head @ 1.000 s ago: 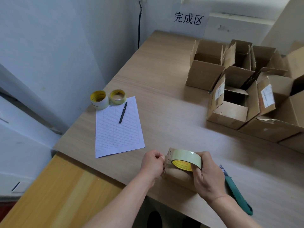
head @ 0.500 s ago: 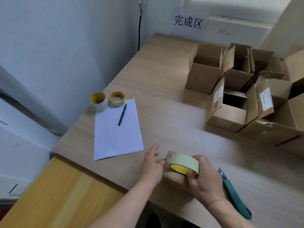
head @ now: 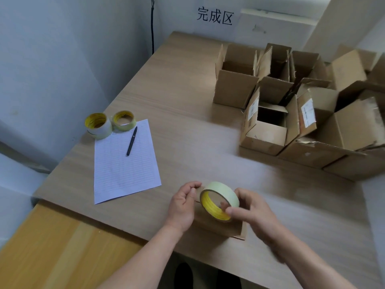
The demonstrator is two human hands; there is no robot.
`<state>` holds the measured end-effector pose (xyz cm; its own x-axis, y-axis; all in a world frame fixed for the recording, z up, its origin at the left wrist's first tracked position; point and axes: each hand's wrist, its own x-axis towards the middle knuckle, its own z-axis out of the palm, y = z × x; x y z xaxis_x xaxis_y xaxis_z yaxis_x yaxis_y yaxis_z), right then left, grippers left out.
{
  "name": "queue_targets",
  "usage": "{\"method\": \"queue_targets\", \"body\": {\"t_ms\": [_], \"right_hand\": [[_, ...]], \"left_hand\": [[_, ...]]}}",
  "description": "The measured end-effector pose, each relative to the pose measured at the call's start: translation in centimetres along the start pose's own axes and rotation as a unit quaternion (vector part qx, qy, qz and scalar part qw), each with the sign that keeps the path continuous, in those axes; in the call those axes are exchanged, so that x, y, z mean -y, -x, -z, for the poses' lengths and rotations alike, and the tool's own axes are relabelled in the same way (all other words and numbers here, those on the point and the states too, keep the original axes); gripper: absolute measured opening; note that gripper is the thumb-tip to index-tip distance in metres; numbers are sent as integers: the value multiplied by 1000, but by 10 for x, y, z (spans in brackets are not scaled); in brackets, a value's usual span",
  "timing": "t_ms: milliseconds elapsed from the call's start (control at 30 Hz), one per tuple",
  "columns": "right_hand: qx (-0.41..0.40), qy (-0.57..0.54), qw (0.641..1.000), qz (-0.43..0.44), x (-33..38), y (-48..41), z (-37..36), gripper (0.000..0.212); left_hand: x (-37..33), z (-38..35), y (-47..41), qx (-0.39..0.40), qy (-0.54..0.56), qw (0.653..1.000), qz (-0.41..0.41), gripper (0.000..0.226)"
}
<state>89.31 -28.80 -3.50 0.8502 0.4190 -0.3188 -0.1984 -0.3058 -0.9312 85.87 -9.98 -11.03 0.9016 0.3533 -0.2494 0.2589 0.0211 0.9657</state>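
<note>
Tape roll: I see a pale yellow-green tape roll (head: 222, 190) wound on a bright yellow core.
Roll pose: it stands on edge and tilted, with the open hole turned toward me and a little left.
Roll hold: my right hand (head: 254, 212) pinches its near right rim, with fingertips inside the core. My left hand (head: 181, 205) is curled at its left edge, and I cannot tell whether it pinches anything.
Box: a small brown cardboard box (head: 218, 227) lies flat right under the roll, its top flat and shut where it shows.
Box view: the roll and both hands hide most of it. Only its near side and right corner show plainly.
Contact: I cannot tell whether the roll touches the box top.
</note>
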Motion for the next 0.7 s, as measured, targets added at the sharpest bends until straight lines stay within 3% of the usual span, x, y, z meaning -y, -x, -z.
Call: {"method": "queue_targets", "body": {"t_ms": [100, 133, 167, 233, 300, 533, 700], "right_hand": [[-40, -101, 994, -9, 9, 6, 20, 30], [-62, -70, 996, -10, 9, 7, 29, 30], [-73, 17, 997, 4, 7, 9, 40, 31], [-68, 248, 966, 36, -1, 10, 57, 36], [-66, 353, 932, 34, -5, 15, 62, 41], [-89, 422, 902, 5, -24, 24, 50, 47], [-95, 399, 912, -23, -33, 25, 45, 38]], "left_hand": [[-3, 1, 1, 1, -13, 1000, -8, 33], [-3, 1, 1, 4, -12, 1000, -10, 32], [-3, 1, 1, 6, -11, 1000, -9, 33], [-1, 0, 1, 7, -16, 1000, -10, 33], [-2, -1, 0, 7, -20, 1000, -8, 33], [-4, -2, 1, 5, -22, 1000, -13, 33], [-7, -3, 0, 5, -52, 998, -17, 26]]}}
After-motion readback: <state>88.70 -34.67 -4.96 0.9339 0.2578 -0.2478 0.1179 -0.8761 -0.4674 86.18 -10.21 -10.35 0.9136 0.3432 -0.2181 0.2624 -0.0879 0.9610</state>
